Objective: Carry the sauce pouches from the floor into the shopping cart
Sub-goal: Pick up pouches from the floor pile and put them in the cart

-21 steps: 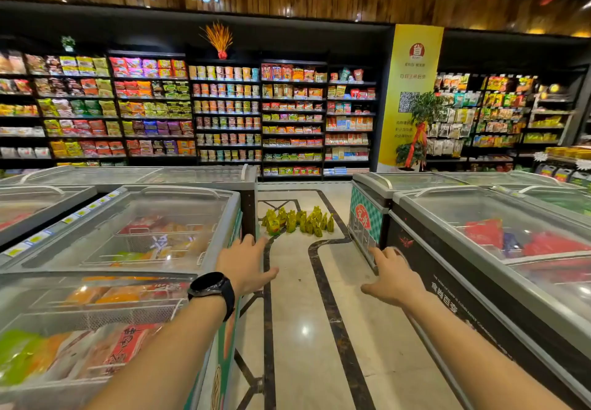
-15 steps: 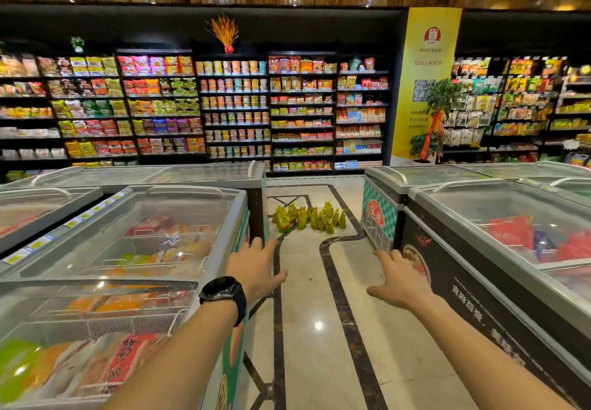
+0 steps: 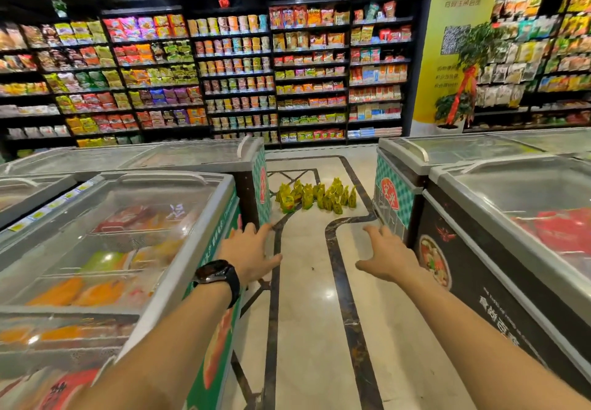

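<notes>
Sauce pouches (image 3: 315, 196) aren't in either grip yet: left hand (image 3: 251, 254) and right hand (image 3: 388, 257) both empty, fingers loosely spread, palms down; both arms reach fwd at approx. waist level, prob. readying for the pickup; smartwatch (image 3: 217, 276) on left wrist; yellow-green pouches stand clustered on the marble floor (image 3: 307, 313) well ahead, at the aisle's far end btwn the chest freezers (image 3: 128, 227); no shopping cart in view.
</notes>
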The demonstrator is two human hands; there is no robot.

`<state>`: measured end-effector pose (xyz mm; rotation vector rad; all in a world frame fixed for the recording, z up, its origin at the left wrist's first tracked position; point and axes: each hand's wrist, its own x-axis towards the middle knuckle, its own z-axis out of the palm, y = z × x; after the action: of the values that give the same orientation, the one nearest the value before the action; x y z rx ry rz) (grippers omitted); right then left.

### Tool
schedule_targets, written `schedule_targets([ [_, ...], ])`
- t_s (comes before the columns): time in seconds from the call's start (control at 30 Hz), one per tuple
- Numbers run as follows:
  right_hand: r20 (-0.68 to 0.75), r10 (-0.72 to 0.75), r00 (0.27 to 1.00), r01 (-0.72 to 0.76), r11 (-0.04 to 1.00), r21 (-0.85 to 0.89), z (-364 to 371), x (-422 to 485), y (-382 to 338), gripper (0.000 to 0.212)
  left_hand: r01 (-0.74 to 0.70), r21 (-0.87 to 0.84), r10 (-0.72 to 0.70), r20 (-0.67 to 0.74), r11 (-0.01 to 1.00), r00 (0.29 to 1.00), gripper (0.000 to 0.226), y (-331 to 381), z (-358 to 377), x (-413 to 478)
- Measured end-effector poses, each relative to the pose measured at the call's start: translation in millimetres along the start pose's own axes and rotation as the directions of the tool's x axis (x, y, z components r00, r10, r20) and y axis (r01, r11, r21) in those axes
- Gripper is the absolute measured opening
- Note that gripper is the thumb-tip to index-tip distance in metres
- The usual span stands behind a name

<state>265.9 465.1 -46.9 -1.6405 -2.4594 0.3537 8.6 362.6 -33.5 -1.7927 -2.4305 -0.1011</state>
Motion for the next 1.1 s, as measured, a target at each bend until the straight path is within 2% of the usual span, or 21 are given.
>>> schedule_targets([
  [0.27, 0.056, -0.031, 0.998, 0.031, 1.0, -0.004, 15.0, 153.2, 11.6, 0.089, 0.051, -0.011, -0.051, 0.031, 0.999, 0.998, 0.078, -10.1, 38.2, 139.6],
  [0.4, 0.064, -0.005, 0.998, 0.005, 1.0, -0.001, 25.2, 245.2, 15.8, 0.091, 0.038, -0.025, -0.037, 0.033, 0.999, 0.999, 0.076, -19.6, 65.1, 235.8],
  [0.6, 0.099, 0.044, 0.994, -0.044, 0.999, 0.0, 37.1, 373.7, 21.2, 0.089, 0.049, -0.062, -0.04, 0.144, 0.997, 0.989, 0.076, -26.0, 110.3, 375.1],
  [0.77, 0.149, 0.075, 0.986, -0.079, 0.997, 0.022, 48.0, 474.6, 34.5, 0.087, 0.01, -0.078, 0.003, 0.166, 0.997, 0.986, 0.078, -16.5, 132.0, 477.3],
  [1.1, 0.206, 0.053, 0.977, -0.074, 0.992, 0.098, 87.5, 742.8, 86.8, 0.089, 0.065, -0.089, -0.043, 0.234, 0.994, 0.971, 0.072, -8.2, 202.4, 716.2],
])
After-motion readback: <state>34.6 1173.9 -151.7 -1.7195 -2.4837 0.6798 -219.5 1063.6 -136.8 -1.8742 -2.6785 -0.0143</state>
